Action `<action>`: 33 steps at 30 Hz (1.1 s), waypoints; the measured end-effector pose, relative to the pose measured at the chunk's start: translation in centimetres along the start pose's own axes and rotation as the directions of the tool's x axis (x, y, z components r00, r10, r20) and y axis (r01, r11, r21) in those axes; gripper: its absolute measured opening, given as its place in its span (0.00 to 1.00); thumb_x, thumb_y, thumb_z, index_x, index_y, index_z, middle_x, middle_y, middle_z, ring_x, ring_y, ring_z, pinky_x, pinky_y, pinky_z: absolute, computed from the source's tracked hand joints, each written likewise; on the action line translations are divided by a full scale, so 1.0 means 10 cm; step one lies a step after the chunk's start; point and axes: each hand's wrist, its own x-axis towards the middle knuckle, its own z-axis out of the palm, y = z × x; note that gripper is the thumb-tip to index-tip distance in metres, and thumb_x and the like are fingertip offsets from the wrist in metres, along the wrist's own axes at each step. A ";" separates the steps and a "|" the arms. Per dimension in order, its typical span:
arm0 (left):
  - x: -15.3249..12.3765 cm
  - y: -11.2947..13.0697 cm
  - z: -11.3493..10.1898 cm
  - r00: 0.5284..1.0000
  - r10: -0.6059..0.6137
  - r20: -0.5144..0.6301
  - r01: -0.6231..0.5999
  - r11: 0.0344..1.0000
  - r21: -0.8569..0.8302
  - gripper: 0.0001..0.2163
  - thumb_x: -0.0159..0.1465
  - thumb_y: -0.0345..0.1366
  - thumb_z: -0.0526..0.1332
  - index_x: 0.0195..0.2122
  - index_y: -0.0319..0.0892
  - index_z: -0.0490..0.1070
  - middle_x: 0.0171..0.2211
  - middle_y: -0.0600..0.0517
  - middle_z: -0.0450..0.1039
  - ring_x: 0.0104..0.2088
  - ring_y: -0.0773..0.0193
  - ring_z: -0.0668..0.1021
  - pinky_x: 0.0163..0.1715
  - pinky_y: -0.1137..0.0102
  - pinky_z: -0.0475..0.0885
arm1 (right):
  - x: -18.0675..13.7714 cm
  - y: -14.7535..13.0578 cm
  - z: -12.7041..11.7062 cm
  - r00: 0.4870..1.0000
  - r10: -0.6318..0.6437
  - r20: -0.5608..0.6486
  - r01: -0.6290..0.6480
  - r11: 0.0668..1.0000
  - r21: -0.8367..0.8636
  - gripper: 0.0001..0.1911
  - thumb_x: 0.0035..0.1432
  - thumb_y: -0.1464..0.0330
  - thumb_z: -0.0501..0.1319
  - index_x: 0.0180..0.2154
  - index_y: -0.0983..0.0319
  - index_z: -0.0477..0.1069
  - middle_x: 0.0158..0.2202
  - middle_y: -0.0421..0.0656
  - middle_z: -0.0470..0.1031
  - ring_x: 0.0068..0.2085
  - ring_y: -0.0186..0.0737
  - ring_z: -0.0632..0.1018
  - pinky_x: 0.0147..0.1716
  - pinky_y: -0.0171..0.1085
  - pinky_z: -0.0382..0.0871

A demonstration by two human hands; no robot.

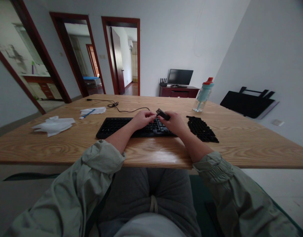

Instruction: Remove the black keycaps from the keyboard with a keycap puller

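Note:
A black keyboard [114, 126] lies across the table in front of me, its cable running off behind it. My right hand [175, 122] is closed around a small black tool [163, 114] with a paler, brownish end, held over the keyboard's right part; its exact kind does not show. Close to that end, my left hand [142, 119] hovers above the middle of the keyboard, thumb and fingertips pinched together. Whatever is in the pinch is too small to make out. To the right of my right hand, many loose black keycaps [202, 129] lie in a flat patch.
A clear bottle [202, 95] with a red and teal lid stands behind the keycaps. At the left lie crumpled white tissue [54, 125] and a blue brush-like stick [88, 114] on another tissue. The coiled black cable [113, 104] rests behind the keyboard.

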 end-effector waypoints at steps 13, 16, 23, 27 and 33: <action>0.02 -0.06 0.02 1.000 0.017 0.009 -0.017 1.000 -0.009 0.17 0.62 0.44 0.60 0.42 0.35 0.78 0.26 0.51 0.74 0.27 0.67 0.73 0.28 0.72 0.65 | 0.11 0.03 -0.27 1.000 -0.021 -0.011 0.017 0.962 -0.271 0.13 0.53 0.68 0.62 0.40 0.61 0.80 0.37 0.45 0.80 0.37 0.43 0.77 0.35 0.36 0.64; 0.03 -0.09 0.02 1.000 0.006 0.022 -0.006 1.000 0.003 0.16 0.62 0.42 0.60 0.43 0.35 0.78 0.27 0.51 0.75 0.27 0.66 0.74 0.29 0.72 0.67 | 0.19 0.24 -0.66 0.996 0.069 -0.057 -0.086 0.906 -0.414 0.12 0.54 0.65 0.62 0.38 0.61 0.80 0.32 0.47 0.79 0.33 0.43 0.76 0.32 0.37 0.62; 0.00 -0.07 0.00 0.999 0.036 0.024 -0.040 0.981 0.188 0.14 0.61 0.41 0.60 0.40 0.37 0.79 0.28 0.51 0.75 0.28 0.67 0.73 0.28 0.72 0.65 | 0.08 1.17 -1.64 0.830 0.546 -0.112 -0.488 0.614 -0.620 0.16 0.55 0.61 0.65 0.36 0.68 0.81 0.24 0.51 0.72 0.25 0.39 0.69 0.28 0.42 0.56; 0.00 -0.07 0.00 0.999 0.026 0.025 -0.031 0.973 0.228 0.14 0.62 0.41 0.60 0.40 0.37 0.80 0.27 0.51 0.75 0.27 0.66 0.72 0.27 0.72 0.64 | -0.14 1.63 -1.88 0.683 0.717 -0.137 -0.615 0.464 -0.637 0.10 0.48 0.66 0.72 0.21 0.64 0.76 0.20 0.47 0.69 0.24 0.38 0.67 0.30 0.42 0.58; -0.01 -0.08 0.00 0.999 0.006 0.052 -0.018 0.974 0.226 0.14 0.62 0.41 0.59 0.41 0.37 0.79 0.27 0.51 0.76 0.28 0.66 0.73 0.28 0.71 0.65 | -0.38 1.94 -1.85 0.592 0.801 -0.090 -0.625 0.385 -0.679 0.21 0.39 0.70 0.75 0.10 0.61 0.64 0.20 0.47 0.67 0.26 0.40 0.69 0.30 0.42 0.58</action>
